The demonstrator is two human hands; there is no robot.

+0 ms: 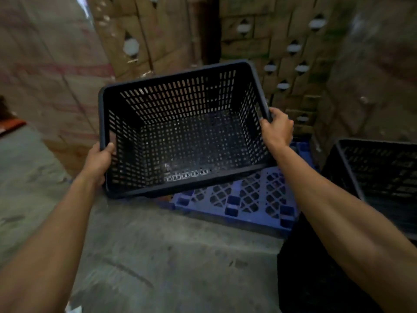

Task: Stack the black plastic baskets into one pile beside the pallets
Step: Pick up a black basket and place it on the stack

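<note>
Mid-frame, black basket (185,132) held tilted above blue pallet (243,199); left hand (99,161) grips its left rim, right hand (276,129) its right rim. Basket pile (381,175) at right edge.

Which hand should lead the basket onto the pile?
Right. The right hand grips the basket rim on the side nearest the pile, at lower right. The left hand grips the far rim, so it would likely just follow and steady.
</note>
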